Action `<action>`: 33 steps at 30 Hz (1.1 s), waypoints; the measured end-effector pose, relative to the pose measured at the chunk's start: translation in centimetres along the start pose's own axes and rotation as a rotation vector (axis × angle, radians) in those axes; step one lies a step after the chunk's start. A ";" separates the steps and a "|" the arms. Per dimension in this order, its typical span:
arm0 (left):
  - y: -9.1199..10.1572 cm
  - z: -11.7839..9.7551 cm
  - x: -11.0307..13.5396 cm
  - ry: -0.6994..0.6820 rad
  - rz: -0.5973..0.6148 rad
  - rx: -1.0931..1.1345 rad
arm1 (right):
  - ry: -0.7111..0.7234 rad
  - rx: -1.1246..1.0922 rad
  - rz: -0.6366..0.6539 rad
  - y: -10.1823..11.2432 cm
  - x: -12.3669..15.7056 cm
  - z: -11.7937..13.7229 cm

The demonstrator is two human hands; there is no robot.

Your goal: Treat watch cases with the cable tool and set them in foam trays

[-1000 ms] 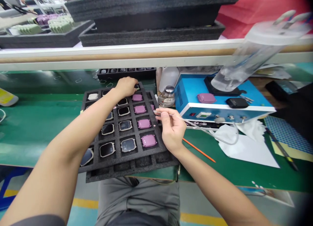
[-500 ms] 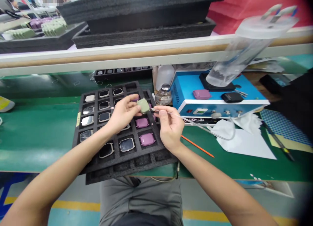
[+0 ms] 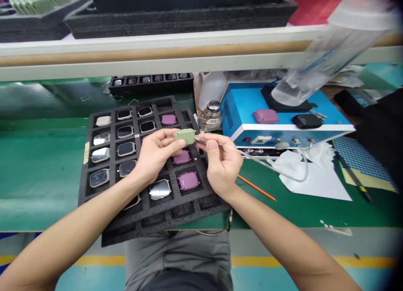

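A green watch case (image 3: 185, 136) is pinched between the thumb and fingers of my left hand (image 3: 154, 151). My right hand (image 3: 223, 161) is closed on a thin nozzle (image 3: 202, 140) with a clear tube running back toward the blue machine. The nozzle's tip is at the right edge of the green case; whether it touches cannot be made out. Under both hands lies a black foam tray (image 3: 145, 205) holding watch bodies with dark screens and several purple watch cases (image 3: 189, 180). My left forearm hides part of the tray.
Right of the tray stands a blue machine (image 3: 242, 100) carrying a clear cylinder (image 3: 302, 79), a purple case and a black case. A glass bottle (image 3: 210, 118) is beside it. An orange stick (image 3: 256, 187) and white paper (image 3: 315, 184) lie at right. A shelf edge (image 3: 157, 66) crosses above.
The green case has turned in my left hand, now showing flatter and more edge-on. My right hand keeps the nozzle against its right side. The whole view has shifted slightly.
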State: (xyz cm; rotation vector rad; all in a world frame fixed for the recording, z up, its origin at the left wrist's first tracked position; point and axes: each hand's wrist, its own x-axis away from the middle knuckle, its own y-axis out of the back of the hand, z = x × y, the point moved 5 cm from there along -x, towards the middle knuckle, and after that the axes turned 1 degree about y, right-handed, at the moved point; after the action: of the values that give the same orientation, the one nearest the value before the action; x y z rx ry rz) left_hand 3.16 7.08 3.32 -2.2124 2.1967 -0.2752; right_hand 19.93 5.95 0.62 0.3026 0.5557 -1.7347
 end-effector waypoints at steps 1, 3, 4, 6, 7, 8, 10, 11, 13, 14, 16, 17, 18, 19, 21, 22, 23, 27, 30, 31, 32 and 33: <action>0.0 0.0 0.0 -0.006 -0.001 0.005 | -0.005 -0.008 -0.003 0.0 0.0 0.0; 0.0 0.0 0.0 -0.017 -0.001 0.013 | -0.018 -0.023 -0.007 0.0 0.0 0.1; 0.0 0.0 0.0 -0.021 -0.002 0.015 | -0.021 -0.027 -0.009 0.0 0.0 0.1; 0.0 -0.1 0.0 -0.021 -0.003 0.017 | -0.023 -0.025 -0.010 0.1 0.0 0.1; 0.0 -0.1 0.0 -0.020 -0.004 0.017 | -0.022 -0.019 -0.011 0.1 0.0 0.1; -0.1 -0.1 0.0 -0.016 -0.007 0.015 | -0.021 -0.013 -0.011 0.1 0.0 0.1; -0.1 -0.2 0.1 -0.010 -0.013 0.010 | -0.022 -0.002 -0.010 0.1 0.1 0.0; -0.2 -0.2 0.1 -0.008 -0.015 0.008 | -0.023 0.002 -0.010 0.2 0.1 0.0; -0.2 -0.2 0.1 -0.004 -0.017 0.009 | -0.019 0.004 -0.011 0.2 0.1 0.0; -0.2 -0.2 0.1 -0.003 -0.017 0.012 | -0.016 0.002 -0.012 0.2 0.1 0.1; -0.2 -0.1 0.0 -0.006 -0.014 0.020 | -0.011 -0.004 -0.015 0.2 0.1 0.1; -0.2 -0.1 0.0 -0.008 -0.012 0.023 | -0.010 -0.008 -0.016 0.1 0.0 0.1; -0.2 -0.1 0.0 -0.010 -0.010 0.024 | -0.009 -0.012 -0.017 0.1 0.0 0.1; -0.1 -0.1 0.0 -0.014 -0.007 0.025 | -0.007 -0.016 -0.018 0.1 0.0 0.1; -0.1 -0.1 0.0 -0.020 -0.001 0.028 | 0.000 -0.022 -0.024 0.1 -0.1 0.1; -0.1 -0.1 0.1 -0.023 0.001 0.031 | 0.004 -0.026 -0.027 0.1 -0.1 0.2; -0.2 -0.1 0.1 -0.025 0.003 0.036 | 0.008 -0.028 -0.028 0.1 -0.1 0.2; -0.2 -0.1 0.1 -0.026 0.002 0.052 | 0.012 -0.012 -0.013 0.1 -0.1 0.2; -0.2 -0.1 0.1 -0.024 0.001 0.049 | 0.014 0.004 -0.009 0.2 -0.1 0.1; -0.3 -0.1 0.1 -0.023 0.001 0.048 | 0.014 0.005 -0.009 0.2 -0.1 0.1; -0.3 -0.1 0.1 -0.022 0.001 0.049 | 0.014 0.008 -0.009 0.2 -0.1 0.1; -0.3 -0.1 0.1 -0.021 0.001 0.050 | 0.014 0.011 -0.008 0.2 -0.1 0.1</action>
State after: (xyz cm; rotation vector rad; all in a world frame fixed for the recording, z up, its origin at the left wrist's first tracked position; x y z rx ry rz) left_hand 3.43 7.01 3.50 -2.1788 2.1553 -0.3023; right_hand 20.16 5.94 0.66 0.3209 0.5578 -1.7453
